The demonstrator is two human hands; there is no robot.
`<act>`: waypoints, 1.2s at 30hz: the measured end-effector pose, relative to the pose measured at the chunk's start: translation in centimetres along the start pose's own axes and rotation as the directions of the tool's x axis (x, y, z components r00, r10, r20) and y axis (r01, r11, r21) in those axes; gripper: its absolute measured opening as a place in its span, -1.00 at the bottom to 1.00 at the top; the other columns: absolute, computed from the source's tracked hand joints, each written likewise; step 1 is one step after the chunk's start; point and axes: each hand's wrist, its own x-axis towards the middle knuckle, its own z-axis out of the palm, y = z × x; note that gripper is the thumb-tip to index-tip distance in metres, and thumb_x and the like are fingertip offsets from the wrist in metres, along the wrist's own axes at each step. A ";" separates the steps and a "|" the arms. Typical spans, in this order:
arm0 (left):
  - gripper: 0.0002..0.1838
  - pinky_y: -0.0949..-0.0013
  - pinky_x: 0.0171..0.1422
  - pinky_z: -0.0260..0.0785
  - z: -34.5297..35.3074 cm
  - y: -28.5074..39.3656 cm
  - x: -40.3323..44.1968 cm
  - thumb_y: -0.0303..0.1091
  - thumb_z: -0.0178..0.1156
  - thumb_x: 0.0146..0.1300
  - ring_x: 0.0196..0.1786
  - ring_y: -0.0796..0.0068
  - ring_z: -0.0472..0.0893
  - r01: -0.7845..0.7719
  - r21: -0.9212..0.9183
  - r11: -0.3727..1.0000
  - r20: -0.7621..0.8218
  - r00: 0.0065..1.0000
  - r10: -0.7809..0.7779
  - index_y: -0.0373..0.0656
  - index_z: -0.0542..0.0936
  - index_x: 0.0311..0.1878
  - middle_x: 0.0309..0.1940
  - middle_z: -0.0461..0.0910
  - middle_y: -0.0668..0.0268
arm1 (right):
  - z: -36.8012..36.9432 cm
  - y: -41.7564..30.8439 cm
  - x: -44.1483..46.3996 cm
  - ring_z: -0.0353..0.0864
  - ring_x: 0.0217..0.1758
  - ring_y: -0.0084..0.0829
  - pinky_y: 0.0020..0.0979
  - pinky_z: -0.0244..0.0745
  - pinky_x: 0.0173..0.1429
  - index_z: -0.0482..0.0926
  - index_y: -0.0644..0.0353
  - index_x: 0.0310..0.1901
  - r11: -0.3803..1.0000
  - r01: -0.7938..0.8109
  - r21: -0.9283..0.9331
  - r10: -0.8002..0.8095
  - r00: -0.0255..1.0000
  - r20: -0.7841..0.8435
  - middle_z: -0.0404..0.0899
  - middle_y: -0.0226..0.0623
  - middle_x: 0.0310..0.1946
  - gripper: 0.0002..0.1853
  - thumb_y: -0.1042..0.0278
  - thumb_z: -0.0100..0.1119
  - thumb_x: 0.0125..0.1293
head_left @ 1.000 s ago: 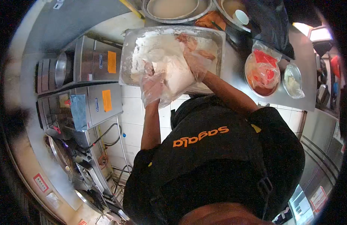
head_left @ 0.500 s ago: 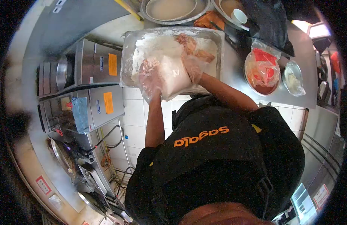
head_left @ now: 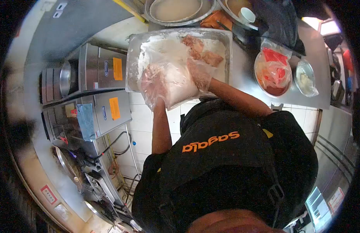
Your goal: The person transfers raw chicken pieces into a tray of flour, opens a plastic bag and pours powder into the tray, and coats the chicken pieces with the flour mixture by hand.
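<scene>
A rectangular metal pan (head_left: pixel 130 70) holds white flour (head_left: pixel 164 50), with lumpy reddish meat pieces (head_left: pixel 212 58) lying at its far right. My left hand (head_left: pixel 154 83), in a loose clear plastic glove, is at the pan's near left, pressed against a mound of flour. On the mound's other side is my right hand (head_left: pixel 199 73), also in clear plastic, close below the meat pieces. Flour clings to both gloves. Crumpled plastic and flour hide the fingers, so I cannot make out whether either hand grips anything.
Beyond the pan stand a wide bowl of cloudy liquid (head_left: pixel 149 11) and another bowl with a white cup (head_left: pixel 247 15). To the right are a bowl with a red-printed plastic bag (head_left: pixel 274 58) and a smaller metal bowl (head_left: pixel 305 72). Steel kitchen units (head_left: pixel 104 75) line the left.
My left hand has shifted slightly left and nearer me. The flour mound between my hands looks lower and more spread. My right hand stays almost in place.
</scene>
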 end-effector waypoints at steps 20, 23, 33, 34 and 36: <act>-0.61 0.34 0.09 0.18 -1.9 -3.2 -1.0 -0.35 0.04 0.11 0.01 0.37 0.34 0.120 -0.135 0.984 0.060 0.992 -0.113 -0.24 0.31 0.02 -0.07 0.38 0.23 | -1.3 5.0 3.2 0.40 -0.51 -0.24 -0.14 0.27 -0.33 0.36 0.30 -0.21 0.917 0.180 -0.356 -0.199 0.980 -0.017 0.41 -0.10 -0.58 -0.36 -0.21 -0.47 0.23; -0.61 0.31 0.11 0.16 -2.4 -4.0 -1.3 -0.34 0.01 0.12 0.03 0.36 0.32 0.097 -0.131 0.987 0.056 0.994 -0.090 -0.25 0.30 0.02 -0.06 0.36 0.22 | -1.1 4.8 2.5 0.40 -0.52 -0.24 -0.16 0.27 -0.37 0.36 0.30 -0.24 0.935 0.204 -0.291 -0.218 0.976 -0.016 0.40 -0.08 -0.60 -0.37 -0.20 -0.49 0.24; -0.64 0.16 0.18 0.07 -7.0 -8.9 -2.8 -0.25 -0.01 0.08 0.04 0.25 0.29 -0.446 0.654 0.611 0.323 0.895 0.307 -0.18 0.33 -0.05 -0.07 0.36 0.21 | -1.5 -2.2 -2.8 0.41 -0.22 -0.26 -0.36 0.30 -0.12 0.18 0.31 0.07 0.776 0.229 -0.588 -0.145 0.972 0.187 0.41 -0.16 -0.25 -0.54 0.21 -0.16 0.20; -0.69 0.18 0.14 0.11 -8.7 -12.1 -3.1 -0.27 0.00 0.06 -0.04 0.25 0.34 -0.525 0.679 0.512 0.379 0.849 0.368 -0.15 0.37 -0.12 -0.15 0.40 0.21 | -1.9 -2.1 -2.6 0.41 -0.16 -0.24 -0.37 0.30 -0.05 0.15 0.33 0.11 0.681 0.296 -0.670 -0.218 0.955 0.201 0.40 -0.14 -0.17 -0.50 0.27 -0.10 0.17; -0.74 0.22 0.09 0.16 -10.6 -16.4 -3.2 -0.29 0.01 0.04 -0.12 0.25 0.39 -0.601 0.697 0.390 0.436 0.788 0.435 -0.13 0.41 -0.18 -0.22 0.43 0.21 | -3.1 1.5 -0.3 0.42 -0.15 -0.24 -0.36 0.30 -0.05 0.16 0.34 0.12 0.297 0.553 -0.779 -0.606 0.739 0.294 0.39 -0.14 -0.13 -0.50 0.30 -0.08 0.15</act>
